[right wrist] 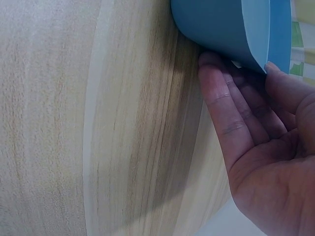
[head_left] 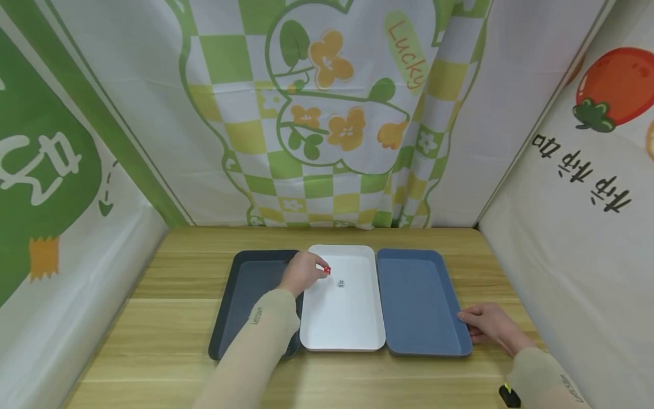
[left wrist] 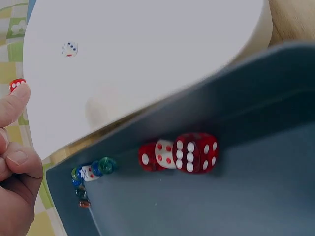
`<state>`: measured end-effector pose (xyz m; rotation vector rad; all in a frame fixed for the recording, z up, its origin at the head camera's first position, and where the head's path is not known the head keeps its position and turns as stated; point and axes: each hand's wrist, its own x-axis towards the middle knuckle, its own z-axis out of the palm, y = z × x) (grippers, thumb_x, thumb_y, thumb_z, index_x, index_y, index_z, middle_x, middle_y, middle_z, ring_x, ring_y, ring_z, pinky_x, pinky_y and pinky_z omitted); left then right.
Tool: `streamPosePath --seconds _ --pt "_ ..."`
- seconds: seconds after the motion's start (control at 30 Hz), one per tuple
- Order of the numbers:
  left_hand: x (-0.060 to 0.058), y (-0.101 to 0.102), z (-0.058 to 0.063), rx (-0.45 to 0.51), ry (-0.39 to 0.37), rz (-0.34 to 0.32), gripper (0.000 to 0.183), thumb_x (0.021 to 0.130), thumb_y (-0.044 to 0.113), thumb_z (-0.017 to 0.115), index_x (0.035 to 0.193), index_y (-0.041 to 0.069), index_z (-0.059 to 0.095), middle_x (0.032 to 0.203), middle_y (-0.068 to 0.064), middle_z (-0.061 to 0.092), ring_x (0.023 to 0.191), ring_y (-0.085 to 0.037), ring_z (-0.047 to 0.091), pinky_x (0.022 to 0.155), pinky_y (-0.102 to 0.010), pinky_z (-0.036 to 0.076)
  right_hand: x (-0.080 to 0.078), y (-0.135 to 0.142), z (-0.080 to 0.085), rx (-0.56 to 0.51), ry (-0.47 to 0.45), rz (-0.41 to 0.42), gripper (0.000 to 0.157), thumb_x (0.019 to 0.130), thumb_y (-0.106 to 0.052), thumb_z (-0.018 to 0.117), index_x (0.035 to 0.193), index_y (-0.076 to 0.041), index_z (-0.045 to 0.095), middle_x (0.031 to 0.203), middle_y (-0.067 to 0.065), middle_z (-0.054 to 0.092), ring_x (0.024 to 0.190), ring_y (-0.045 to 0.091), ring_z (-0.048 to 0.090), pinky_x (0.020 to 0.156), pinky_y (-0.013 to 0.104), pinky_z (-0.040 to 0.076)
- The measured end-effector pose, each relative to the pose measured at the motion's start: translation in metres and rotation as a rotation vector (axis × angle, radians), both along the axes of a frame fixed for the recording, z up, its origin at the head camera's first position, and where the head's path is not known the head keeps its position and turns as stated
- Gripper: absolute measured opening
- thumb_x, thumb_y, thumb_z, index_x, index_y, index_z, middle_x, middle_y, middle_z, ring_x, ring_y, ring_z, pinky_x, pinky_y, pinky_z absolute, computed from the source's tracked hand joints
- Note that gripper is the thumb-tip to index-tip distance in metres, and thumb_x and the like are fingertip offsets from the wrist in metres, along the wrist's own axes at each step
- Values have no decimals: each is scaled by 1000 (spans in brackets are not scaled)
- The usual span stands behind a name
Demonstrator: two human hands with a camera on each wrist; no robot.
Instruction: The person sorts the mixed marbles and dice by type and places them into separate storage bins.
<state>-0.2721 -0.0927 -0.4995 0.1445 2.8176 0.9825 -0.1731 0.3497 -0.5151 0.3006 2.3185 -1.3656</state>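
Note:
My left hand (head_left: pixel 301 272) pinches a small red die (head_left: pixel 327 270) with white pips between thumb and fingertip, over the left side of the white tray (head_left: pixel 342 326). On that tray lies a white die (head_left: pixel 341 283), also seen in the left wrist view. At the right, my right hand (head_left: pixel 490 325) grips the outer rim of the blue tray (head_left: pixel 421 301). Its thumb is at the rim and its other fingers reach under the tray's edge in the right wrist view.
Left of the white tray stands a dark tray (head_left: pixel 247 301). Along its inner wall sit red dice (left wrist: pixel 197 153), white dice (left wrist: pixel 165 153) and several glass beads (left wrist: pixel 106 165). The trays stand side by side on a wooden table (head_left: pixel 163 318). A small black object (head_left: pixel 509 396) lies near the right sleeve.

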Motion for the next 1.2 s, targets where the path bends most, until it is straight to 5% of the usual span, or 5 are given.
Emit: streamPosePath --seconds 0.3,0.83,1.2 --pt "-3 7 -8 32 -20 -20 12 86 12 83 97 15 83 114 -5 75 113 -26 66 95 -44 54 1 -3 0 -1 2 0 42 104 -15 60 130 18 58 90 12 75 80 22 73 72 38 62" --pt "-7 15 -27 38 52 -77 13 83 12 84 95 13 83 102 -2 78 101 -22 70 89 -40 55 0 -2 1 -7 -4 -1 41 104 -16 61 129 17 60 88 11 75 79 20 73 71 37 62" --pt "-4 22 -24 -10 17 -41 13 82 10 83 94 16 83 106 -1 77 102 -23 70 91 -44 55 2 1 1 16 6 3 44 104 -18 61 132 17 58 90 10 74 81 21 72 73 38 62"
